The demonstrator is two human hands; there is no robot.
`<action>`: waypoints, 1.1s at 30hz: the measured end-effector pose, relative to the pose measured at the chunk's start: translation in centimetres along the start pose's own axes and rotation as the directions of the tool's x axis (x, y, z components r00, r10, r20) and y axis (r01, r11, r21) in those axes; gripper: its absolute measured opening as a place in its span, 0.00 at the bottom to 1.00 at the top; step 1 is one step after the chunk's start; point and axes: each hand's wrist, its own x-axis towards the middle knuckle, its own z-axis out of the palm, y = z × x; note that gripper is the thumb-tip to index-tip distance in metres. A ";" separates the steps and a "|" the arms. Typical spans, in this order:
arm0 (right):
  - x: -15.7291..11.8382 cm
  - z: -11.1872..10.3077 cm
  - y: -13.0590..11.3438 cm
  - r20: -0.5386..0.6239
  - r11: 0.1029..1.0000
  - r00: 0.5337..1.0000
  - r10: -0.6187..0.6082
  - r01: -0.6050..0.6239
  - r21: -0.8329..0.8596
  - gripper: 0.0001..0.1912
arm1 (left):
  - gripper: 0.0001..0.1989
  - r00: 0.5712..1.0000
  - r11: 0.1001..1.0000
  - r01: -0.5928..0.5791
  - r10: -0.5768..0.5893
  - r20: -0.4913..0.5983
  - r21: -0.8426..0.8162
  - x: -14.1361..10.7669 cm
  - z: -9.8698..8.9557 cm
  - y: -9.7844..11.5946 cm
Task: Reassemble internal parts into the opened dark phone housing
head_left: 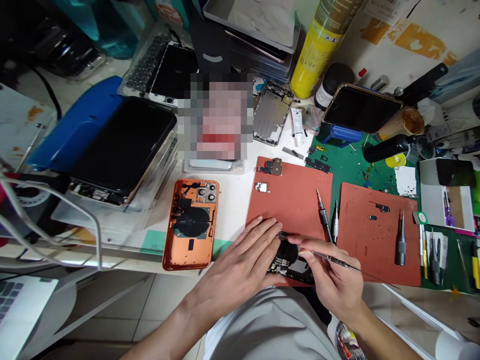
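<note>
My left hand (243, 257) lies with its fingers stretched out over the left part of an opened black phone (288, 264) at the front edge of a red mat (292, 200). From the right, my right hand (333, 275) pinches a thin metal tool (337, 261) above the phone. Part of the phone is hidden under both hands. An orange phone housing (193, 225) lies to the left on the white table. On the mat are a camera module (274, 166) and a small silver part (261, 187). Two screwdrivers (323, 215) rest just beyond my right hand.
A second red mat (378, 240) at the right holds small parts and a screwdriver (401, 239). A large black phone (127, 145) lies at the left. Behind stand a yellow can (311, 60) and a propped phone (362, 107). White cables (93, 225) hang at the left.
</note>
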 end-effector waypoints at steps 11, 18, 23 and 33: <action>-4.2 -2.9 -1.1 -0.225 0.996 0.974 0.009 -0.028 -0.084 0.21 | 0.34 0.999 0.998 -0.022 0.019 -0.048 -0.053 0.5 -0.4 -0.2; -4.7 -2.3 -0.4 -0.196 0.995 0.979 -0.062 0.045 -0.090 0.24 | 0.20 0.992 0.996 -0.070 0.063 -0.113 -0.057 1.5 -0.9 0.3; -4.6 -2.5 -0.4 -0.165 0.981 0.976 -0.143 0.117 -0.156 0.24 | 0.12 0.990 0.991 -0.117 0.110 -0.085 -0.072 3.5 -1.2 0.1; -4.0 -2.4 0.8 -0.177 0.990 0.978 -0.113 0.096 -0.101 0.22 | 0.10 0.991 0.991 -0.132 0.132 0.004 -0.035 4.2 -0.9 0.5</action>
